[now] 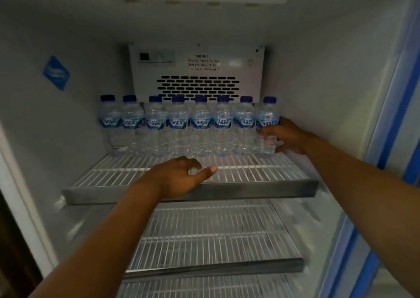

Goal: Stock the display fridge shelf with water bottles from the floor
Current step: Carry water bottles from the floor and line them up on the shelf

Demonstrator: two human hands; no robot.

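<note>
Clear plastic water bottles, 8 in all, stand upright in 1 row at the back of the top wire shelf (261, 172) of the display fridge (318, 81), as seen by the head camera. Each bottle carries a dark blue cap and a blue "AQUA" label; neighbours stand just beside or touching one another. Counted from the left, the eighth bottle (267, 125) stands at the right end of the row, near the right inner wall.

Right hand (286, 138): fingers and thumb curled round the lower body of the eighth bottle, gripping it.

Left hand (179, 177): holds nothing, fingers loosely curled, thumb extended to the right, over the front part of the top wire shelf.

Behind the row, 1 white vent panel (197, 75) bears a printed caution notice. 1 blue sticker (56, 73) sits on the left inner wall. Below, 2 further wire shelves (216, 241) are visible.
</note>
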